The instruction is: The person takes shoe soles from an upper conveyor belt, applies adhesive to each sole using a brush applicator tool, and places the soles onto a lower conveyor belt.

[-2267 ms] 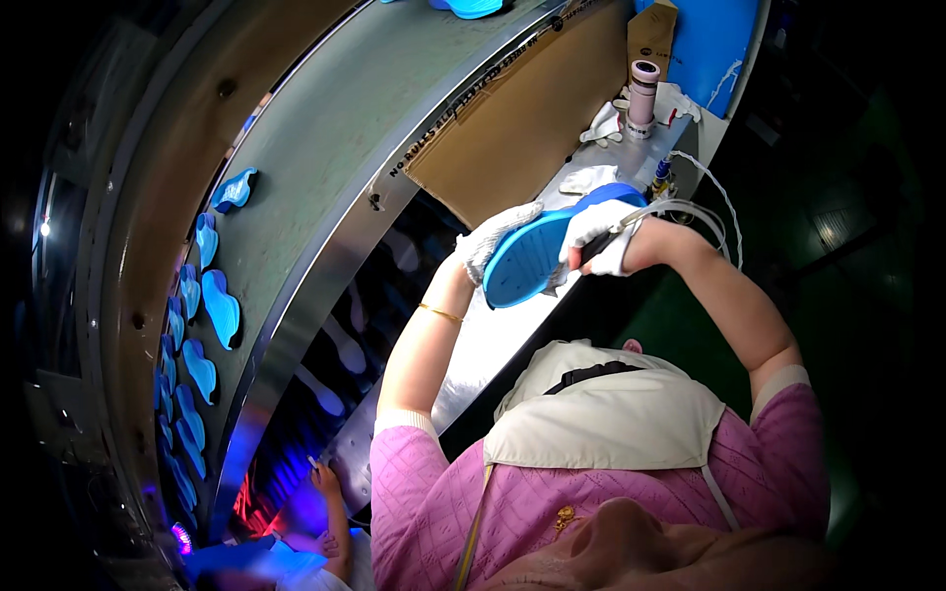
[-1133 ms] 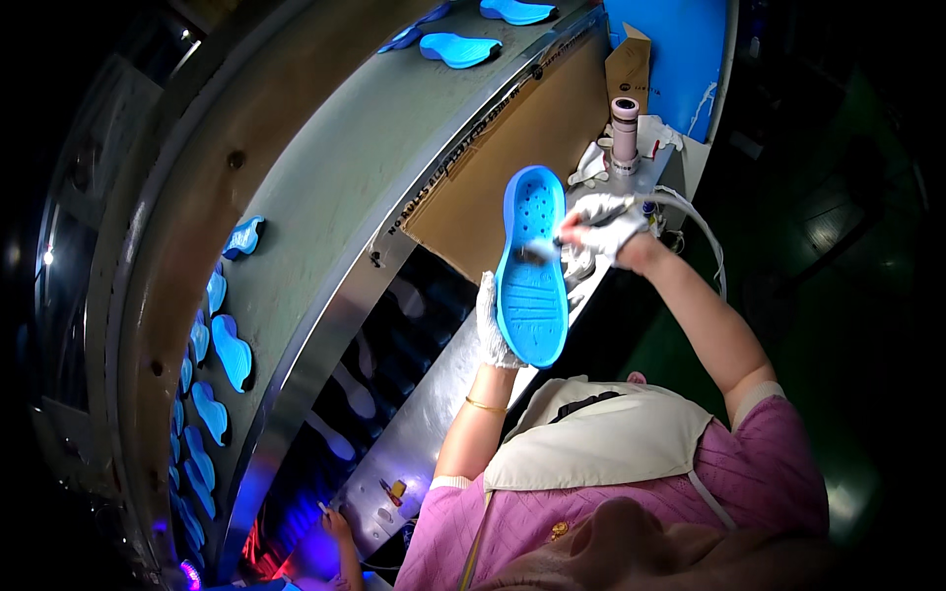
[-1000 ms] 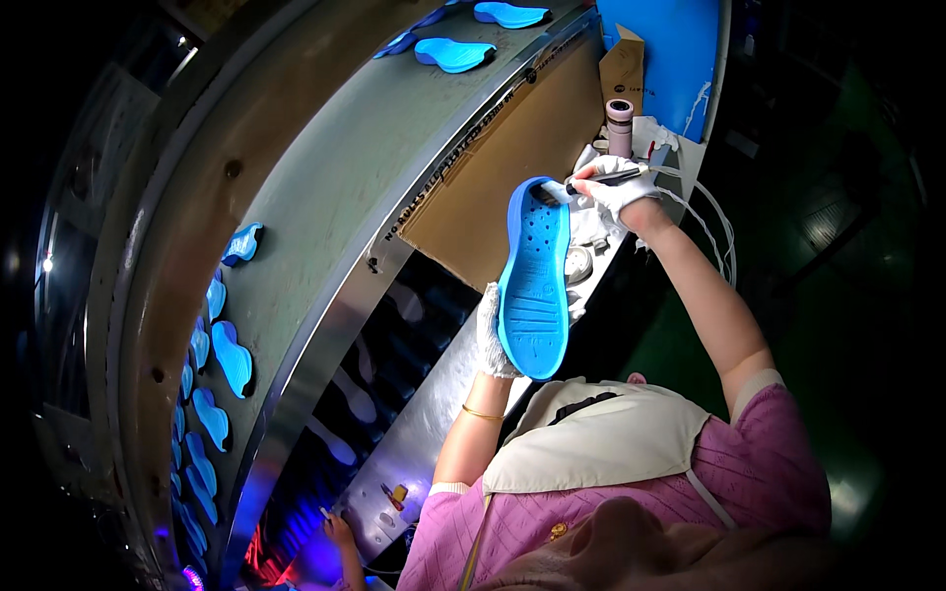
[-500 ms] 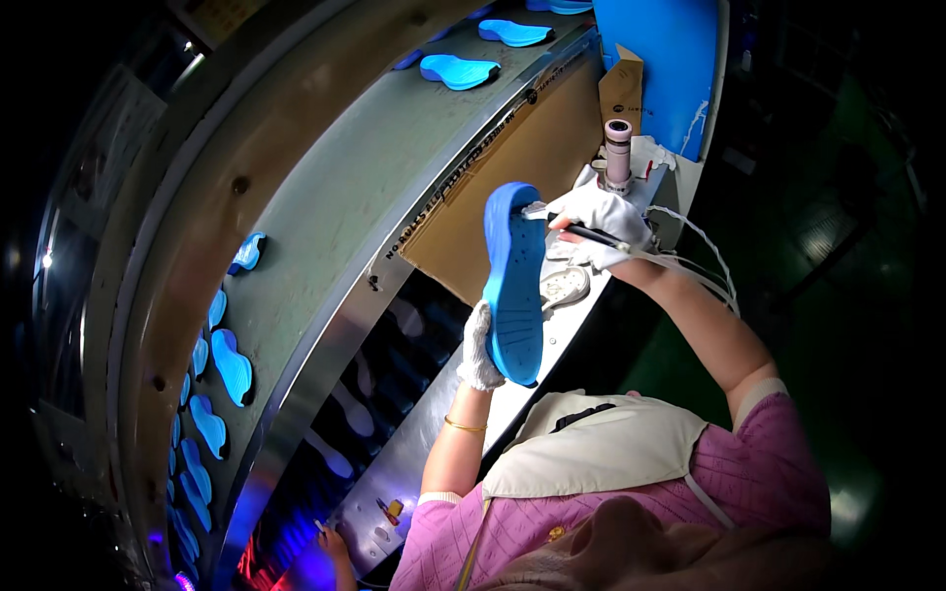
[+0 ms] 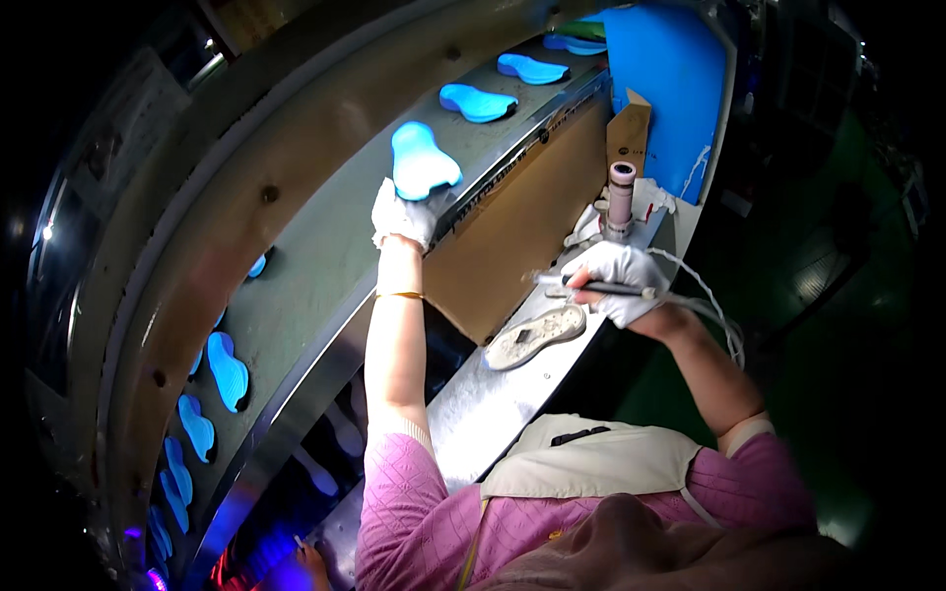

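Observation:
My left hand (image 5: 402,217), in a white glove, reaches out over the conveyor belt. It is closed at the near end of a blue shoe sole (image 5: 422,163), which hides most of the fingers. My right hand (image 5: 613,281), gloved in white with bare fingertips showing, grips a black-handled brush (image 5: 626,288) above the metal ledge. The brush's tip is smeared by motion. Below it lies an off-white shoe sole (image 5: 552,333) with a small dark piece on it.
The green conveyor belt (image 5: 325,256) carries more blue soles (image 5: 228,371). A brown cardboard sheet (image 5: 512,227) lines its near side. On the ledge (image 5: 483,414) stands a pink cylinder (image 5: 621,197); pale tubes (image 5: 714,305) trail by my right wrist. Another person's hand (image 5: 312,566) shows lower left.
My left hand has gone from above the ledge out to the belt with a blue sole. My right hand and the brush have dropped lower, and the off-white sole is uncovered.

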`<state>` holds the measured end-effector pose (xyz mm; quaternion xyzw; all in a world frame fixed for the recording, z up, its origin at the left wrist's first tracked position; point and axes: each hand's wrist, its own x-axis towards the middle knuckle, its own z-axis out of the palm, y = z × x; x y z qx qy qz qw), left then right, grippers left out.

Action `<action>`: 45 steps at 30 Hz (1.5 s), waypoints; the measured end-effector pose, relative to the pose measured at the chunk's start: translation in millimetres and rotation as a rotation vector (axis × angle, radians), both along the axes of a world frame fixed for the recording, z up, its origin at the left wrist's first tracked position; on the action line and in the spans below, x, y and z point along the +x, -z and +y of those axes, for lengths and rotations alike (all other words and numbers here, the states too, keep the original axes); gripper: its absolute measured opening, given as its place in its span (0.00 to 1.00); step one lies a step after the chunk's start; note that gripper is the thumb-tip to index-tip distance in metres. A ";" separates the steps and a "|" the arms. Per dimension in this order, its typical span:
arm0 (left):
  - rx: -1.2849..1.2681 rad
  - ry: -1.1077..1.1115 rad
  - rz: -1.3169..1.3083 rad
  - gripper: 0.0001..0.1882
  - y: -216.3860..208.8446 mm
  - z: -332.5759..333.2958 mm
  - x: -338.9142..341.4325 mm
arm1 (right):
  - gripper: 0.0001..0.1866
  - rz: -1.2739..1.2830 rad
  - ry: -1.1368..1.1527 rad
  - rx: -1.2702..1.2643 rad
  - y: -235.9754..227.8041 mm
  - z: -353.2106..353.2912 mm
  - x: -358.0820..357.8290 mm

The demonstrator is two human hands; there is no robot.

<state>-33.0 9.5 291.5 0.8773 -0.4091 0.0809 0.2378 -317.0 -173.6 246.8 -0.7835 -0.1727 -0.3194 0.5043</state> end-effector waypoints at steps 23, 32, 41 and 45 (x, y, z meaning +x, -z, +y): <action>0.113 -0.875 -0.513 0.13 23.3 398.0 -102.1 | 0.07 0.406 -0.153 0.201 74.8 36.1 31.0; -1.699 0.144 0.167 0.25 -50.7 350.9 -171.8 | 0.07 0.404 -0.232 0.318 85.5 34.6 29.5; -1.637 0.429 1.698 0.30 87.0 142.9 -161.9 | 0.09 0.629 -0.131 0.478 78.1 35.1 17.4; -1.521 0.306 1.751 0.53 118.5 105.8 -200.1 | 0.07 0.439 -0.154 0.508 67.3 28.0 10.6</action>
